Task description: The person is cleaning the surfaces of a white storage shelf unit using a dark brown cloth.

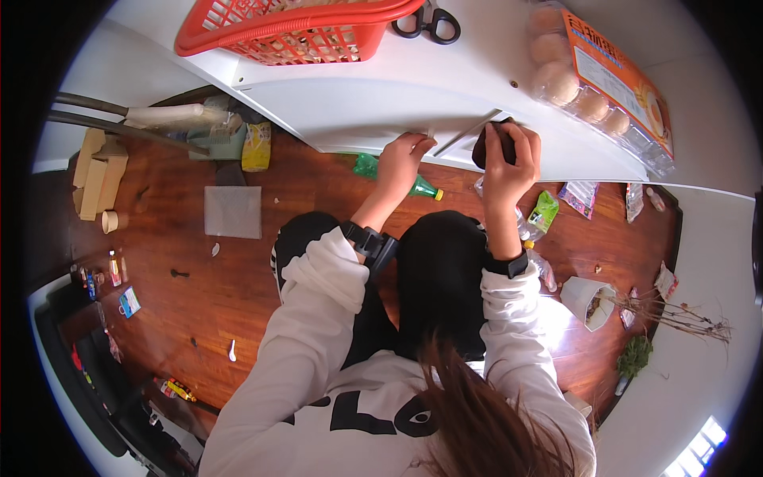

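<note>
In front of a white cabinet (357, 107), my right hand (521, 158) grips a dark, soft-looking object (506, 143) in its fingers. Its exact kind is hard to make out. My left hand (402, 161) is raised at the cabinet front with thumb and fingers drawn together. Something small and pale shows at those fingertips, too small to identify. A thin metal strip (465, 134) runs slantwise along the cabinet front between my two hands. Below, a green plastic bottle with a yellow cap (426, 188) lies on the floor, partly hidden by my left forearm.
On the cabinet top are a red plastic basket (286, 36), black-handled scissors (426, 27) and a clear egg carton (596, 95). The wooden floor holds bubble wrap (232, 211), a cardboard box (98, 173), a white spoon (232, 350), a green wrapper (543, 211) and a tipped white plant pot (587, 301).
</note>
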`<state>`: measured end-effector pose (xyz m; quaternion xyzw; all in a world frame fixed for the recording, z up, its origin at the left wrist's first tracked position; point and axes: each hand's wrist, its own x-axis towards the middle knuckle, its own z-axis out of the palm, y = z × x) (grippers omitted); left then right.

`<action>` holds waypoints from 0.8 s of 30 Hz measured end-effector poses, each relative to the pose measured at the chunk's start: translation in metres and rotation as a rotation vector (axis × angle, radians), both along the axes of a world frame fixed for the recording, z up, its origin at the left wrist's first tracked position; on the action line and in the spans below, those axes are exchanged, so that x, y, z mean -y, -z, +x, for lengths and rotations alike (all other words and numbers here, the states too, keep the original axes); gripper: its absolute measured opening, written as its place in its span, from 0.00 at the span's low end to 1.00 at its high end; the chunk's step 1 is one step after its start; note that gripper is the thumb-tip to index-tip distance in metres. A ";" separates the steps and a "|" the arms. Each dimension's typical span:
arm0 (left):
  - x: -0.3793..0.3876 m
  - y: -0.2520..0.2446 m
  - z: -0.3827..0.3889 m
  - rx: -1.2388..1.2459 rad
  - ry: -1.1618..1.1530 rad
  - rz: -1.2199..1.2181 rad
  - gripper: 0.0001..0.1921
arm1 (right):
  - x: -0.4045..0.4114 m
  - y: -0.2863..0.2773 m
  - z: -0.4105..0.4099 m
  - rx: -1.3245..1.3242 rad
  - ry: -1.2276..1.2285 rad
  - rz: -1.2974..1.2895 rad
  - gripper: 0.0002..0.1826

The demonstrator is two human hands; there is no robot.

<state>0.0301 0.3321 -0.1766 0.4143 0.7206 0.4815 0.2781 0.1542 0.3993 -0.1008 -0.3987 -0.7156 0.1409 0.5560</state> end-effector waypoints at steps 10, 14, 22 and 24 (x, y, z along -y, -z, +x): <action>0.001 -0.001 0.003 -0.014 -0.014 -0.026 0.13 | 0.004 -0.007 0.000 -0.030 0.009 -0.100 0.06; 0.001 0.005 0.002 -0.064 -0.008 0.029 0.13 | 0.003 -0.005 0.002 0.017 -0.015 -0.129 0.07; 0.000 0.002 0.003 -0.033 -0.021 0.008 0.12 | 0.002 0.003 0.003 0.112 -0.019 -0.023 0.06; 0.001 0.007 0.003 -0.045 -0.017 0.036 0.12 | 0.002 -0.005 0.000 0.084 -0.004 -0.024 0.06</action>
